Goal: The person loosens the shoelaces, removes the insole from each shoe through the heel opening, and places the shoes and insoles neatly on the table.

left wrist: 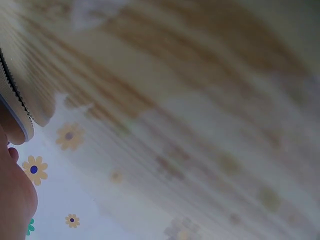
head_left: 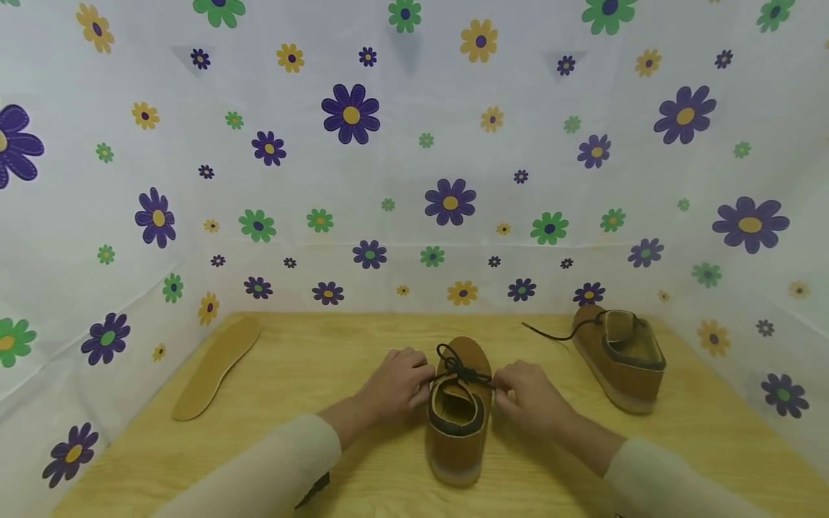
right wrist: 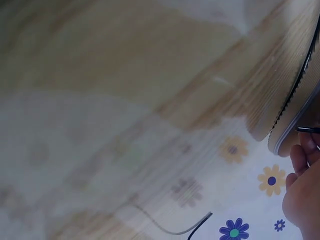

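A brown shoe [head_left: 457, 453] stands on the table with its heel toward me and its toe pointing away. Across its front, a dark shoelace [head_left: 465, 373] is tied in a knot with a loop lying over the toe. On the shoe's left side, my left hand [head_left: 403, 381] pinches the lace. My right hand [head_left: 527, 399] pinches the lace on the opposite side. In the right wrist view, a dark lace tip [right wrist: 307, 130] sticks out by the fingers. The left wrist view shows only the edge of the hand [left wrist: 17, 197] beside the shoe's sole [left wrist: 42, 107].
A second brown shoe [head_left: 641, 388] stands at the back right, its lace [head_left: 550, 336] trailing left over the wooden table [head_left: 311, 352]. A tan insole [head_left: 216, 370] lies at the far left. Flower-patterned white cloth [head_left: 414, 165] hangs behind and on both sides.
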{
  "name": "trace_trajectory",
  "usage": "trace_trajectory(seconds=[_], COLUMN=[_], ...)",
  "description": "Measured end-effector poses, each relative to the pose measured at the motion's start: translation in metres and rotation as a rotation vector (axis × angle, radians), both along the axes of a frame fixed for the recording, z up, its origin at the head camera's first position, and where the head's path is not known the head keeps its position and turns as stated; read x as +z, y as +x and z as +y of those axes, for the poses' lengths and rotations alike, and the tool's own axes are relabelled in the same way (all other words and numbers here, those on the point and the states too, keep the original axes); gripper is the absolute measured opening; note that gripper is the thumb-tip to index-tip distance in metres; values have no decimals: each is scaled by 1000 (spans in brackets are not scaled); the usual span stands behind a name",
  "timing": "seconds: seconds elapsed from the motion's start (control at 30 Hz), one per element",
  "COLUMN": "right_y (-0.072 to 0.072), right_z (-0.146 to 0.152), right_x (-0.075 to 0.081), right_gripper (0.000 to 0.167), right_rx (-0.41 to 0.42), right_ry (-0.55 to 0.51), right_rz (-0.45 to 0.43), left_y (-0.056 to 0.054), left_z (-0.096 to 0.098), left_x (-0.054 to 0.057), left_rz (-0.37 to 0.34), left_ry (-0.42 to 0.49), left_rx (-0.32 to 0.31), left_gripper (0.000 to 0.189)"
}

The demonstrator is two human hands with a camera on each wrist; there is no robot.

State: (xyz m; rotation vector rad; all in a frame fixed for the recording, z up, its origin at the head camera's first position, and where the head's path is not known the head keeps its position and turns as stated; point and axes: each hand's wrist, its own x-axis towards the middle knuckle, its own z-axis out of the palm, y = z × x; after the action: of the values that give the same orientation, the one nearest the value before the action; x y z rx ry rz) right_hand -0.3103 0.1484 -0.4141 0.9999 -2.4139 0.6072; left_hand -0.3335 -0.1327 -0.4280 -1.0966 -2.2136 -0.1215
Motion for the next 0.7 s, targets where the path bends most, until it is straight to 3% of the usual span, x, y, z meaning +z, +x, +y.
trace_trajectory(seconds=[0.13, 0.3, 0.7], right_y=[-5, -9, -13], right_z=[2, 4, 6], right_x=[-4, -7, -5], right_gripper=[22, 21, 17], right_rx=[44, 92, 126], right_ry=[-5, 51, 87], right_rz=[156, 257, 323], left_y=[-2, 0, 0], left_z=[0, 0, 1], left_x=[2, 1, 8], left_rz=[-19, -64, -85], left_ry=[16, 14, -10], left_rx=[-50, -54, -32], left_gripper=[7, 8, 7])
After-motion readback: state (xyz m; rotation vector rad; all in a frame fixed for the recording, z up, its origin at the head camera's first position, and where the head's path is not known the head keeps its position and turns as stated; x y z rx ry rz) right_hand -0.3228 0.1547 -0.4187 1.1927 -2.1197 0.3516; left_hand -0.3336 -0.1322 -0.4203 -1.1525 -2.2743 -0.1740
